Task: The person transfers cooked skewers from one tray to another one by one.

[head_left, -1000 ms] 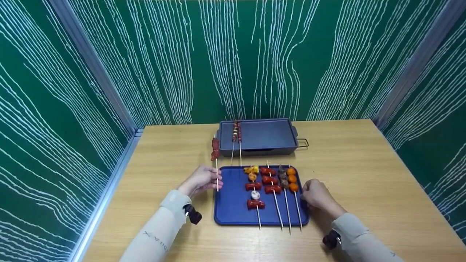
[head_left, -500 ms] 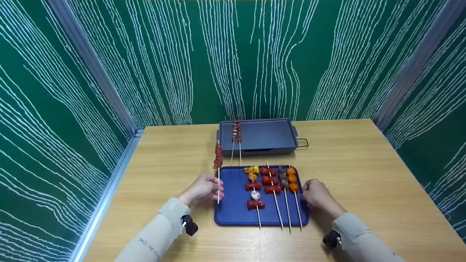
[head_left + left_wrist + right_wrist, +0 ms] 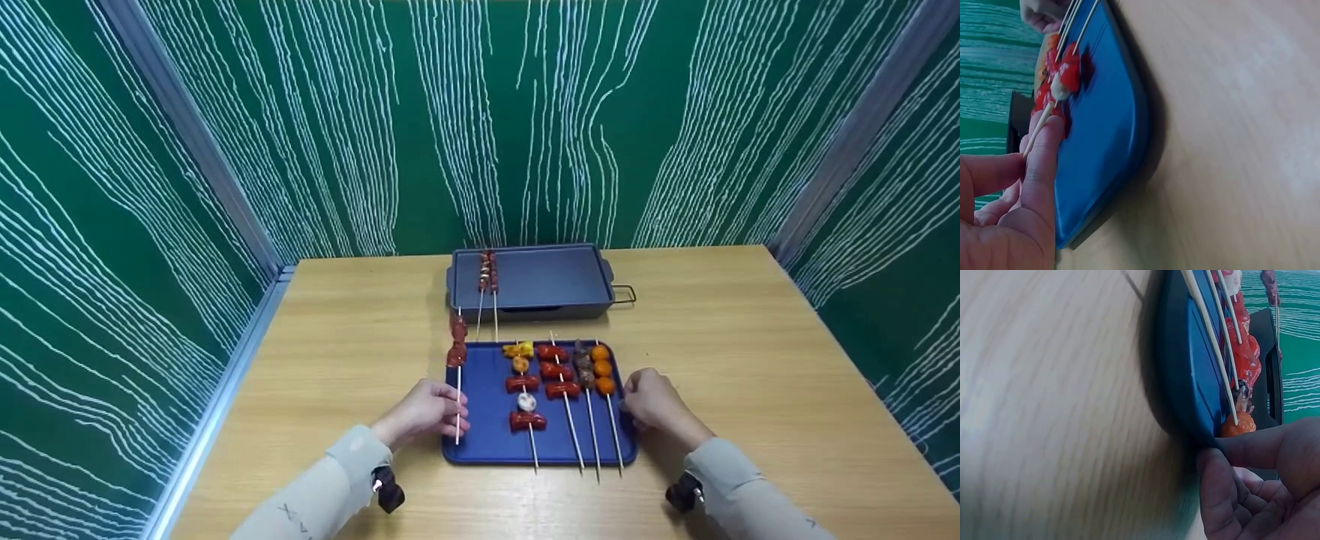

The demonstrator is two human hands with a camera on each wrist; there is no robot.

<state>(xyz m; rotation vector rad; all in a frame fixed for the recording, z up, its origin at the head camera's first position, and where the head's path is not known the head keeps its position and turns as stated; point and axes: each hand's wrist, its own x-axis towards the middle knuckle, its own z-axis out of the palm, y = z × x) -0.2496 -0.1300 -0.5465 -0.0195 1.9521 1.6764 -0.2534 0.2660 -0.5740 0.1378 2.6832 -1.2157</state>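
Observation:
My left hand [image 3: 431, 411] pinches the bare stick of a meat skewer [image 3: 457, 352] between thumb and fingers, above the left edge of the blue tray [image 3: 484, 439]. Its dark red pieces point away toward the grill. In the left wrist view the stick's end [image 3: 1044, 118] pokes out past my fingers. My right hand [image 3: 656, 405] grips the tray's right rim; thumb and finger pinch it in the right wrist view. On the tray lie a mixed skewer [image 3: 523, 384], a red sausage skewer [image 3: 557, 371], a dark meat skewer [image 3: 584, 367] and an orange ball skewer [image 3: 602, 370].
Behind the tray stands a dark grill [image 3: 551, 277] with a wire handle [image 3: 624, 294] on its right. Two thin skewers [image 3: 488, 274] lie at its left side, sticks jutting over the front edge. Green walls with white lines surround the wooden table [image 3: 360, 315].
My left hand has drawn the meat skewer toward me and slightly right, from beside the grill's left end to over the tray's left edge. The right hand stays on the rim.

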